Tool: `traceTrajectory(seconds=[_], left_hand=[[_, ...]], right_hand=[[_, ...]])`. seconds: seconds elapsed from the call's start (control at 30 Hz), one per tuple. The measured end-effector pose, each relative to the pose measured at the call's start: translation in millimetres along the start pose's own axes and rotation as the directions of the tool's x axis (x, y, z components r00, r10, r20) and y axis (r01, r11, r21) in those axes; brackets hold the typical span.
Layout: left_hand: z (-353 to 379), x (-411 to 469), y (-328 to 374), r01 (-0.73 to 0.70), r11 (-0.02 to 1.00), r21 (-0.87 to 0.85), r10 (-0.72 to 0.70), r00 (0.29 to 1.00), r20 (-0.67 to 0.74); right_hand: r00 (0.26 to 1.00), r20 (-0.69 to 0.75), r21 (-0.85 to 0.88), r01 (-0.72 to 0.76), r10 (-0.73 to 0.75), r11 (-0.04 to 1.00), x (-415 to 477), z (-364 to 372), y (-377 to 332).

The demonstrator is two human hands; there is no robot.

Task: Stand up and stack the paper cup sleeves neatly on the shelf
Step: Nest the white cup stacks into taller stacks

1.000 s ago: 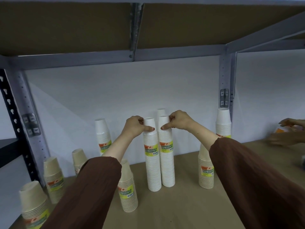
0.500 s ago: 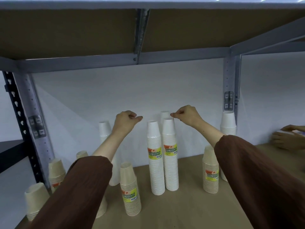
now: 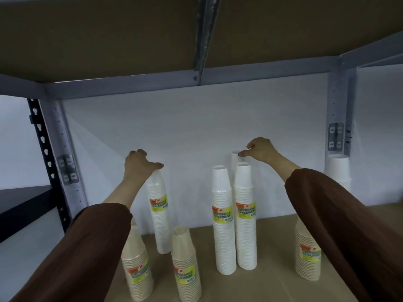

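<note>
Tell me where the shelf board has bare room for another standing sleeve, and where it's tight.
Widest bare patch: front board between the paired white sleeves and the right beige sleeve. A narrower gap lies between the white sleeve under the left hand and that pair. The front-left is crowded with two beige sleeves. The right hand hovers over the pair.

Matt paper cup sleeves [image 3: 224, 221] w/ glossy labels [image 3: 222, 215] — grey painted-metal frame [image 3: 122, 86] — smooth matt brown shelf board [image 3: 266, 284].

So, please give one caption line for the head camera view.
Left hand grips a tall white cup sleeve; right hand hovers above two others.
</note>
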State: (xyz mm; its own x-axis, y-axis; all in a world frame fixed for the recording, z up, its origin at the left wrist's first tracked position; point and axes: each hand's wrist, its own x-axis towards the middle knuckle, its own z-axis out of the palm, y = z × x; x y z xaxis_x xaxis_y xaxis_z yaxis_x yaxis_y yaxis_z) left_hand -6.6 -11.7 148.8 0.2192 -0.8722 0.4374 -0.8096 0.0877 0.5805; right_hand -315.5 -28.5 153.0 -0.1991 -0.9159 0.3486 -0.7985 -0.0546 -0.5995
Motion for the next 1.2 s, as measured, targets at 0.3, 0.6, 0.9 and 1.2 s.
traceTrajectory(seconds=[0.3, 0.6, 0.9, 1.2], left_hand=[[11.9, 11.3, -10.2, 0.08, 0.997, -0.016, -0.08, 0.996, 0.043], [16.3, 10.7, -14.0, 0.1, 0.992, -0.074, -0.097, 0.995, 0.033], [1.3, -7.2, -10.1, 0.051, 0.992, -0.113, -0.053, 0.999, -0.013], [-39.9, -35.7, 4.8, -0.027, 0.988, -0.154, 0.02, 0.999, -0.049]], right_hand=[[0.996, 0.084, 0.004, 0.016, -0.017, 1.0, 19.5, 15.8, 4.3], [0.999, 0.046, 0.029, 0.014, -0.016, 0.999, 18.1, 22.4, 4.3], [0.993, -0.102, 0.082, -0.049, 0.057, 0.995, -6.9, -8.8, 12.2], [0.974, -0.198, 0.066, -0.102, 0.114, 0.993, -50.3, -48.8, 6.0]])
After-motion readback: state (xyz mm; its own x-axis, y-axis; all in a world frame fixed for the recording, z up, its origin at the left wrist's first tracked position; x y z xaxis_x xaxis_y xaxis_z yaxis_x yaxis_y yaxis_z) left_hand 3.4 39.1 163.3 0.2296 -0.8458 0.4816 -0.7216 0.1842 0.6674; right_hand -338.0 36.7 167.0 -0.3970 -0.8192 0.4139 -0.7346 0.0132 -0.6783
